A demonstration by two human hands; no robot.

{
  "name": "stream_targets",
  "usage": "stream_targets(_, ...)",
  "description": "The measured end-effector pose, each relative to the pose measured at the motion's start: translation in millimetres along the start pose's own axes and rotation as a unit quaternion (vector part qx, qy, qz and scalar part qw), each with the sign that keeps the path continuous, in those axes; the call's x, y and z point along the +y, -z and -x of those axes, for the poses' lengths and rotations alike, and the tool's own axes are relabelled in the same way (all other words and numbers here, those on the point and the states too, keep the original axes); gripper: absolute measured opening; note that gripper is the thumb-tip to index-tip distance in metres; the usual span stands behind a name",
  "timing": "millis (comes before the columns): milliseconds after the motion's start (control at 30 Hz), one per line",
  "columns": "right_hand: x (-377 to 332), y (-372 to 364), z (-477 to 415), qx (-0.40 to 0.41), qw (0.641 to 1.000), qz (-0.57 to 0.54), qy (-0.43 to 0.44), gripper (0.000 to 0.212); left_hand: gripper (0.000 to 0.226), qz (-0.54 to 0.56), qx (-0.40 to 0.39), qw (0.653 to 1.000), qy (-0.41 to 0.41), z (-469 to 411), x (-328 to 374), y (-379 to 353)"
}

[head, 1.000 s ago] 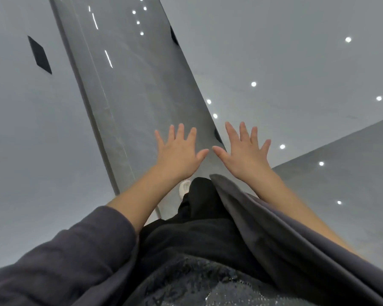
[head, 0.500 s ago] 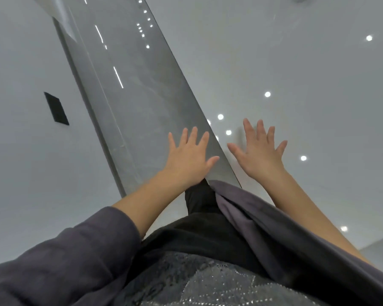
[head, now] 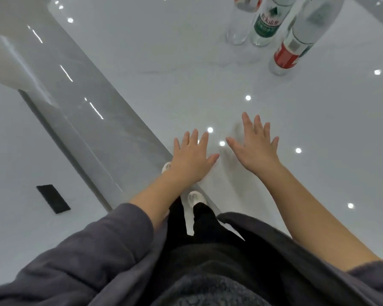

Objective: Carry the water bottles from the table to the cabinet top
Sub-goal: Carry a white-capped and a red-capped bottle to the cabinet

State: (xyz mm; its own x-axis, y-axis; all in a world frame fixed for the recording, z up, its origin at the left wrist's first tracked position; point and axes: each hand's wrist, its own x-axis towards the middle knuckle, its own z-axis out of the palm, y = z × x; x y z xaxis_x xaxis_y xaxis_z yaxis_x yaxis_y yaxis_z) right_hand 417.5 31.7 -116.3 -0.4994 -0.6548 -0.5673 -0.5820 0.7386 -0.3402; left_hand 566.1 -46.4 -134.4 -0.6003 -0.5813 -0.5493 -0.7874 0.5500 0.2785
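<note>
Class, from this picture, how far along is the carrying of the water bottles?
Done: nothing visibly. In hand: nothing; left hand and right hand are open and empty over the white surface. Left: at least three water bottles stand together at its far side, untouched. Whether that surface is table or cabinet top cannot be told.

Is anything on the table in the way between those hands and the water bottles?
Nothing visible. The left hand and right hand hover open over the table; only light reflections show between them and the water bottles standing at the far right. The cabinet is out of view.
</note>
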Motion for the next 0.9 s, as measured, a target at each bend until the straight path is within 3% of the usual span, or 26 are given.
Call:
stream_targets(233,-21.2,19.3,-72.2,0.072,0.977,-0.162,-0.122,0.089,0.078,0.042,0.004,0.995,-0.091,-117.5,-26.3,65.6)
stream_targets(333,-26.7,24.1,-94.9,0.149,0.935,-0.282,-0.158,0.096,0.082,0.072,0.008,0.988,-0.134,-162.5,-27.4,88.5)
stream_targets(467,-31.2,38.2,-124.8,0.248,0.851,-0.408,-0.222,0.097,0.086,0.119,0.017,0.975,-0.185,-220.9,-13.4,107.2)
stream_targets(633,-21.1,57.6,-174.7,0.360,0.758,-0.484,-0.247,0.099,0.095,0.257,0.052,0.948,-0.182,-283.0,4.8,127.7)
stream_targets(800,-12.1,75.3,-206.7,0.431,0.707,-0.495,-0.264,0.078,0.086,0.327,0.051,0.921,-0.204,-324.1,21.5,148.3)
stream_targets(900,-9.2,76.8,-212.5,0.434,0.704,-0.495,-0.268,0.077,0.072,0.318,0.029,0.921,-0.223,-334.0,21.9,161.2)
